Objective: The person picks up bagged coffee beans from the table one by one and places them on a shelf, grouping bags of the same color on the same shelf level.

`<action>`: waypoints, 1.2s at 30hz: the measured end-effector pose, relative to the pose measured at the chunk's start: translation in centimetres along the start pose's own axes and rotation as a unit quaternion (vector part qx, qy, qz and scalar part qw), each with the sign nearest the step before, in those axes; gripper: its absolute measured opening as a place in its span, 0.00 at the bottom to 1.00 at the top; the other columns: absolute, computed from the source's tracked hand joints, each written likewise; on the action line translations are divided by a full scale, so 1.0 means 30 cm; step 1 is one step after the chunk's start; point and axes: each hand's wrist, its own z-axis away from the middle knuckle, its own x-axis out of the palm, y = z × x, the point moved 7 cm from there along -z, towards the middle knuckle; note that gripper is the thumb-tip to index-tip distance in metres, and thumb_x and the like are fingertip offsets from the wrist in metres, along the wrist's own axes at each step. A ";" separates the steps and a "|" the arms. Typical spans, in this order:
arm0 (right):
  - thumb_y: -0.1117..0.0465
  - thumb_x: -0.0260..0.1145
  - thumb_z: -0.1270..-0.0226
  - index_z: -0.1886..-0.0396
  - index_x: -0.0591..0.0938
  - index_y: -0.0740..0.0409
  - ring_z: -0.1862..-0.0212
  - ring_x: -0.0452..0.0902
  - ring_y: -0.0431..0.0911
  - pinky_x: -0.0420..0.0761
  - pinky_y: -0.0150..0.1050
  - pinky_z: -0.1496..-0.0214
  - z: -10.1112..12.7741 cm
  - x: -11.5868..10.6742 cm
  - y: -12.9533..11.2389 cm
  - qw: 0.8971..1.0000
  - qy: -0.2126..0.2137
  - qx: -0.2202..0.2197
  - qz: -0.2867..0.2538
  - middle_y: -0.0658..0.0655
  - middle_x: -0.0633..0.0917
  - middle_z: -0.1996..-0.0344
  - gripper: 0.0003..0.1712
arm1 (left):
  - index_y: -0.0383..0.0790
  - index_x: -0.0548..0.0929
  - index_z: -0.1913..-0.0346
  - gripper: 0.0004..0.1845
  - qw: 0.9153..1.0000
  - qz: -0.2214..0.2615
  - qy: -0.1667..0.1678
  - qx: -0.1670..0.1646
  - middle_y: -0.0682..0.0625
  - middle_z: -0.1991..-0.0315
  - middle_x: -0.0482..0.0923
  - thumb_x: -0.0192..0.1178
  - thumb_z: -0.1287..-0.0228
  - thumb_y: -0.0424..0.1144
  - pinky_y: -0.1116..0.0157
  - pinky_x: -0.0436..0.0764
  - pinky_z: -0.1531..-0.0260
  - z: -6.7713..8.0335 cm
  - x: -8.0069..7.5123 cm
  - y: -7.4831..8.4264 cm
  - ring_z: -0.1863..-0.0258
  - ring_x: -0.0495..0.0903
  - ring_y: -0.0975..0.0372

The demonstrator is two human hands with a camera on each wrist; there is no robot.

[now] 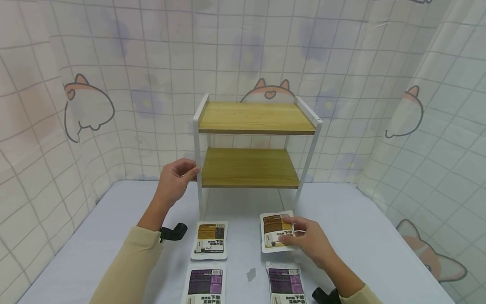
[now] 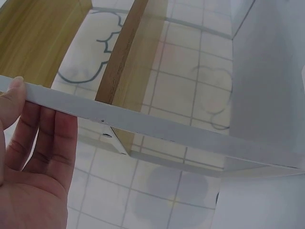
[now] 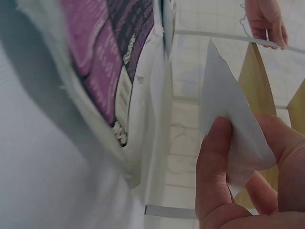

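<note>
A two-tier shelf (image 1: 250, 169) with wood-look boards and a white frame stands at the back of the table. Its front left post (image 2: 167, 129) is between the thumb and fingers of my left hand (image 1: 176, 179), beside the lower board. My right hand (image 1: 309, 238) pinches a white sachet (image 1: 268, 238) with a brown-yellow label by its right edge, in front of the shelf. The right wrist view shows the sachet's plain back (image 3: 228, 109), thumb and fingers on opposite sides. Left of it lies a similar yellow-labelled sachet (image 1: 210, 240).
Two purple-labelled sachets lie nearer me, one at left (image 1: 205, 283) and one at right (image 1: 284, 283). Between them is a small grey patch (image 1: 251, 274) on the white table (image 1: 125, 219). A gridded curtain (image 1: 163, 55) with cartoon animals surrounds the table's back and sides.
</note>
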 end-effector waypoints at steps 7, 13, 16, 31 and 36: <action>0.54 0.85 0.50 0.37 0.84 0.49 0.50 0.81 0.51 0.84 0.37 0.56 0.011 -0.003 -0.048 1.000 -0.004 -0.009 -0.011 0.62 0.83 0.42 0.37 | 0.36 0.86 0.51 0.11 1.000 -0.003 0.000 -0.001 0.39 0.56 0.86 0.65 0.28 0.41 0.72 0.86 0.58 0.002 0.000 0.002 0.62 0.86 0.62; 0.56 0.84 0.49 0.36 0.83 0.52 0.53 0.84 0.48 0.86 0.35 0.59 0.020 -0.002 -0.078 0.999 -0.013 -0.017 -0.036 0.64 0.83 0.43 0.38 | 0.37 0.86 0.51 0.11 1.000 -0.006 -0.002 0.002 0.39 0.55 0.87 0.64 0.28 0.40 0.72 0.86 0.58 0.002 -0.002 0.002 0.62 0.86 0.62; 0.56 0.84 0.49 0.36 0.82 0.53 0.52 0.85 0.48 0.86 0.35 0.59 0.023 -0.004 -0.089 0.998 -0.017 -0.026 -0.046 0.65 0.83 0.42 0.38 | 0.37 0.86 0.51 0.10 1.000 -0.006 -0.003 0.006 0.40 0.55 0.87 0.64 0.27 0.39 0.72 0.86 0.58 0.002 -0.001 0.000 0.62 0.87 0.62; 0.58 0.82 0.44 0.33 0.80 0.58 0.49 0.86 0.50 0.89 0.37 0.55 0.041 -0.010 -0.148 0.993 -0.046 -0.051 -0.099 0.68 0.80 0.38 0.38 | 0.35 0.85 0.52 0.10 1.000 -0.005 -0.017 0.010 0.39 0.57 0.86 0.64 0.27 0.39 0.69 0.87 0.57 0.000 0.001 0.008 0.62 0.85 0.62; 0.59 0.82 0.44 0.32 0.79 0.59 0.49 0.86 0.50 0.89 0.38 0.54 0.046 -0.017 -0.166 0.990 -0.053 -0.052 -0.117 0.68 0.79 0.36 0.39 | 0.35 0.86 0.53 0.10 1.000 -0.004 -0.017 0.012 0.39 0.57 0.86 0.64 0.28 0.39 0.69 0.87 0.58 0.003 -0.003 0.009 0.62 0.85 0.62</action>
